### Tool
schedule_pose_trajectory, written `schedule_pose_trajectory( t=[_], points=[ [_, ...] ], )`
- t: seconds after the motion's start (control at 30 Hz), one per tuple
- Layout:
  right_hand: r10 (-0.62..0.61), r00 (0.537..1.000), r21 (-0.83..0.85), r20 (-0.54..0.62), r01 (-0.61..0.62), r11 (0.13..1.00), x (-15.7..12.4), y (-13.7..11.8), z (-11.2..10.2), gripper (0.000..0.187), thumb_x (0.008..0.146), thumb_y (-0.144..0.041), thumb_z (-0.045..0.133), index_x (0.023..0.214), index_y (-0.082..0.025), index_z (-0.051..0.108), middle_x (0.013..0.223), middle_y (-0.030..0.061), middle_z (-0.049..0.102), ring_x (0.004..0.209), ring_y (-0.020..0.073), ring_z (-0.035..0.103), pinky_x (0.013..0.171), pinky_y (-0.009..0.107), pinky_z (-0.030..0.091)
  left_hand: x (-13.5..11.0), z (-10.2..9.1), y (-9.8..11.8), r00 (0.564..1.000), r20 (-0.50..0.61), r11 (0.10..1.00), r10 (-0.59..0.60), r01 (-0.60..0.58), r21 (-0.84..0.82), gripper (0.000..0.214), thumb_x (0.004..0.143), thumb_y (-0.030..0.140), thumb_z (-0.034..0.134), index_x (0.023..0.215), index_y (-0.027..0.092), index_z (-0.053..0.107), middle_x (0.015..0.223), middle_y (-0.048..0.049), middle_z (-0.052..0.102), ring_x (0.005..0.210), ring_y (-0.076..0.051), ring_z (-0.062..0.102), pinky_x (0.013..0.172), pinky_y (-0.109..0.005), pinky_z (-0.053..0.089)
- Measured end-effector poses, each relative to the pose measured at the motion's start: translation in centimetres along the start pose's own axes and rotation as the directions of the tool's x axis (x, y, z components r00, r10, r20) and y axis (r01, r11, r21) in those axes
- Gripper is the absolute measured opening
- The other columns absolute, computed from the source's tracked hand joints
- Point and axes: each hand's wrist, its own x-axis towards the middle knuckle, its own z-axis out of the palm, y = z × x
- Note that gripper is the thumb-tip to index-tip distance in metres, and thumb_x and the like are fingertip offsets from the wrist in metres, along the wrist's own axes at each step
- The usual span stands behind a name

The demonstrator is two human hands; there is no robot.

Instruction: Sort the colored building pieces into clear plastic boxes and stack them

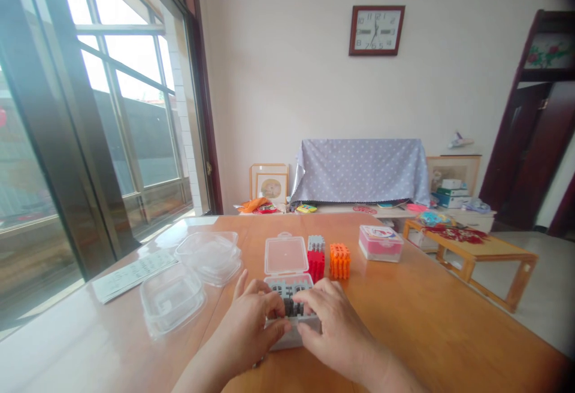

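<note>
A clear plastic box [294, 338] with its lid [286, 255] flipped back stands in front of me on the wooden table. Grey interlocking toy pieces [291, 288] fill its upper part. My left hand [256, 321] is at the box's left side, its fingers curled onto the grey pieces and its thumb by the front wall. From the right, my right hand [330, 321] pinches at the same pieces, thumb low at the front. Fingers partly hide what they grip. Just behind the box are stacks of red pieces [316, 266], light grey pieces [317, 242] and orange pieces [340, 261].
Clear empty containers [171, 297] and stacked clear lids [211, 255] lie on the left, beside a pale printed booklet [135, 274]. A lidded box with pink contents [380, 243] stands at the back right. A low wooden table [476, 249] is beyond the right edge.
</note>
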Motion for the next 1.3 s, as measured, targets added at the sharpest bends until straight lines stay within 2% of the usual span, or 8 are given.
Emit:
schedule_pose_trajectory(
  t=[0.23, 0.4, 0.53, 0.63, 0.77, 0.9, 1.0, 1.3],
  points=[
    [-0.01, 1.0, 0.01, 0.0, 0.01, 1.0, -0.1, 0.4, 0.1, 0.034, 0.072, -0.013, 0.065, 0.103, -0.027, 0.066, 0.089, 0.0019, 0.061, 0.088, 0.0213, 0.053, 0.082, 0.036, 0.043, -0.3, -0.3, 0.3, 1.0, -0.025, 0.999, 0.0, -0.001, -0.035, 0.015, 0.079, 0.04, 0.073, 0.085, 0.028, 0.067, 0.086, 0.0005, 0.07, 0.101, -0.025, 0.057, 0.112, -0.05, 0.021],
    [-0.038, 0.999, 0.018, -0.009, 0.039, 0.999, -0.1, 0.6, 0.1, 0.034, 0.074, -0.016, 0.066, 0.105, -0.028, 0.066, 0.09, 0.0031, 0.063, 0.09, 0.0227, 0.056, 0.082, 0.037, 0.046, -0.3, -0.7, 0.5, 0.995, -0.097, 0.994, -0.032, 0.022, -0.107, 0.011, 0.088, 0.035, 0.06, 0.087, 0.027, 0.067, 0.087, 0.0, 0.071, 0.098, -0.022, 0.057, 0.107, -0.044, 0.03],
    [-0.05, 0.998, 0.041, -0.025, 0.051, 0.998, -0.2, 0.9, 0.1, 0.032, 0.08, -0.018, 0.062, 0.11, -0.027, 0.065, 0.093, 0.0041, 0.064, 0.091, 0.0232, 0.057, 0.084, 0.039, 0.048, -0.1, -1.3, -1.7, 0.967, -0.195, 0.978, -0.166, 0.136, -0.16, 0.026, 0.095, 0.033, 0.044, 0.084, 0.023, 0.065, 0.087, -0.0021, 0.07, 0.094, -0.021, 0.058, 0.09, -0.035, 0.042],
    [-0.048, 0.996, 0.082, -0.073, 0.054, 0.995, -0.2, 1.5, 0.4, 0.029, 0.085, -0.022, 0.059, 0.114, -0.027, 0.064, 0.094, 0.0044, 0.065, 0.095, 0.0235, 0.058, 0.087, 0.04, 0.049, -0.3, -1.7, -4.4, 0.922, -0.244, 0.95, -0.301, 0.267, -0.16, 0.021, 0.091, 0.026, 0.043, 0.089, 0.022, 0.064, 0.09, -0.0022, 0.07, 0.094, -0.02, 0.06, 0.081, -0.031, 0.044],
    [-0.02, 0.992, 0.116, -0.128, 0.035, 0.993, -0.2, 2.2, 1.0, 0.025, 0.09, -0.029, 0.057, 0.114, -0.027, 0.064, 0.096, 0.005, 0.066, 0.099, 0.0241, 0.06, 0.09, 0.041, 0.05, -1.1, -1.5, -6.7, 0.89, -0.202, 0.911, -0.408, 0.412, -0.023, 0.019, 0.084, 0.025, 0.051, 0.097, 0.022, 0.064, 0.094, -0.0039, 0.07, 0.092, -0.021, 0.062, 0.079, -0.032, 0.045],
    [0.004, 0.991, 0.124, -0.132, 0.012, 0.992, -0.3, 2.6, 1.6, 0.023, 0.092, -0.034, 0.057, 0.113, -0.028, 0.065, 0.098, 0.0048, 0.066, 0.1, 0.0235, 0.061, 0.09, 0.039, 0.051, -1.5, -0.3, -6.9, 0.914, -0.079, 0.902, -0.398, 0.405, 0.148, 0.031, 0.076, 0.036, 0.064, 0.105, 0.025, 0.067, 0.112, -0.0074, 0.068, 0.109, -0.03, 0.059, 0.088, -0.039, 0.044],
    [0.017, 0.993, 0.12, -0.12, -0.003, 0.993, -0.4, 2.9, 1.9, 0.023, 0.092, -0.036, 0.057, 0.112, -0.029, 0.065, 0.099, 0.0045, 0.065, 0.101, 0.0228, 0.061, 0.09, 0.038, 0.051, -1.5, 0.5, -6.9, 0.906, -0.02, 0.879, -0.422, 0.414, 0.236, 0.037, 0.071, 0.043, 0.068, 0.104, 0.025, 0.068, 0.115, -0.0099, 0.066, 0.112, -0.035, 0.057, 0.089, -0.044, 0.044],
    [0.026, 0.992, 0.121, -0.121, -0.011, 0.993, -0.4, 3.1, 2.1, 0.02, 0.093, -0.037, 0.055, 0.107, -0.028, 0.067, 0.099, 0.0055, 0.065, 0.1, 0.0236, 0.062, 0.088, 0.039, 0.051, -1.2, 0.4, -7.1, 0.916, -0.024, 0.898, -0.4, 0.397, 0.19, 0.037, 0.066, 0.034, 0.073, 0.1, 0.024, 0.062, 0.109, -0.0077, 0.065, 0.107, -0.03, 0.056, 0.082, -0.036, 0.044]
  ],
)
